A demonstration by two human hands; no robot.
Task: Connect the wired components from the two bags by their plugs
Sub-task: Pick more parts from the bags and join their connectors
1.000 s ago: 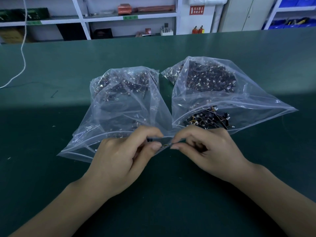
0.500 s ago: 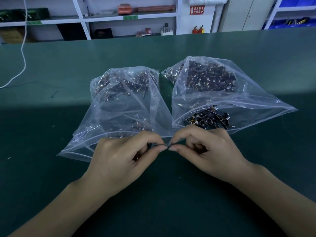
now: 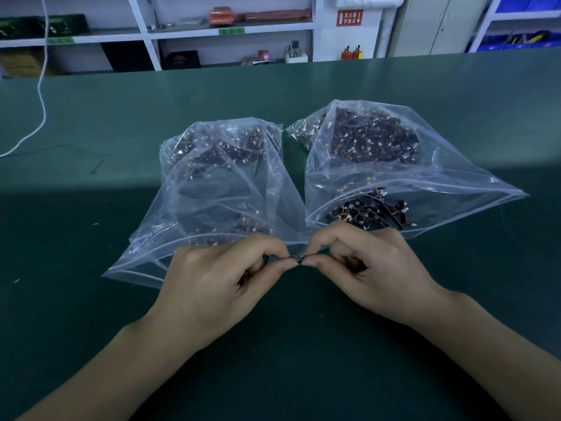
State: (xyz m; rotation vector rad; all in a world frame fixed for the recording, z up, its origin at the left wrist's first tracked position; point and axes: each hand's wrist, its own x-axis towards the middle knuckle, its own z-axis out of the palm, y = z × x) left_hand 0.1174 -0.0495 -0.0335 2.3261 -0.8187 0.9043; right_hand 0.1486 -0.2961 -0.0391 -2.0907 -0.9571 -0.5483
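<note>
Two clear plastic bags lie open on the green table, the left bag [image 3: 212,189] and the right bag [image 3: 394,165], each full of small black wired components with white plugs. In front of the bags my left hand [image 3: 212,284] and my right hand [image 3: 373,268] meet fingertip to fingertip. Each pinches one small wired component between thumb and forefinger. The two parts touch at a thin dark joint [image 3: 296,258] between my thumbs. Most of each part is hidden inside my curled fingers.
Several loose components [image 3: 373,211] spill at the mouth of the right bag. A white cable [image 3: 39,95] hangs down onto the table at far left. Shelving and blue bins stand behind the table's far edge.
My hands have drawn closer together, bringing the two pinched parts end to end. The bags have not moved.
</note>
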